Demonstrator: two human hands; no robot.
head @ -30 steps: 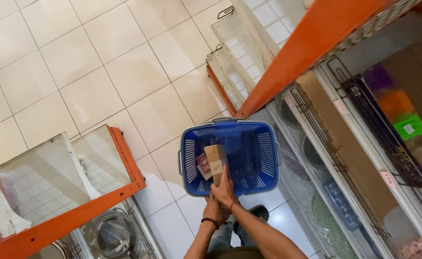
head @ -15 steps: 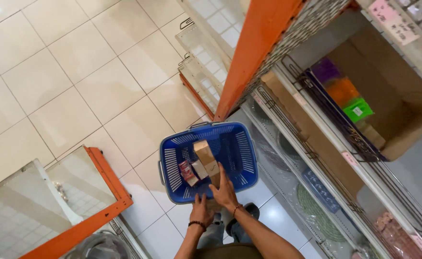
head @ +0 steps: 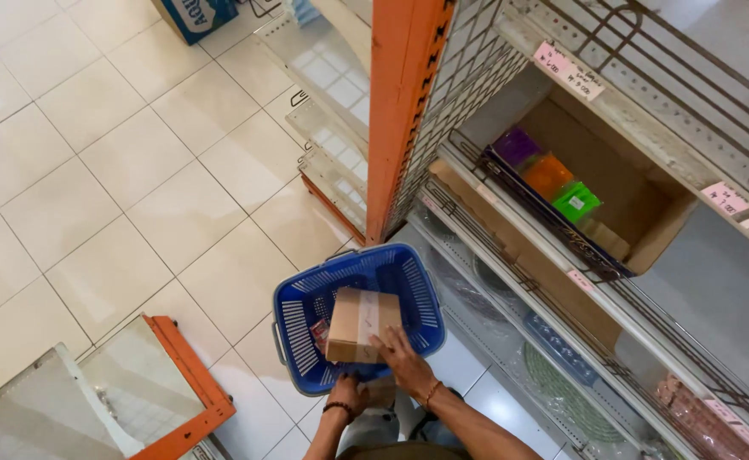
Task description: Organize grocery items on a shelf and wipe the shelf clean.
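Our right hand (head: pixel 402 362) lies with fingers spread flat on a brown taped cardboard box (head: pixel 362 324), not closed around it. Our left hand (head: pixel 349 395) grips the near rim of the blue slotted plastic shopping basket (head: pixel 306 315) holding that box. Beyond stand an orange metal upright (head: pixel 400 102) and wire shelves (head: pixel 562 247) bearing small purple, orange and green packets (head: pixel 549 175), above white floor tiles (head: pixel 93 170).

A cardboard box (head: pixel 362 324) lies in the basket (head: pixel 299 328) — shelving (head: pixel 562 247) stands right of it.
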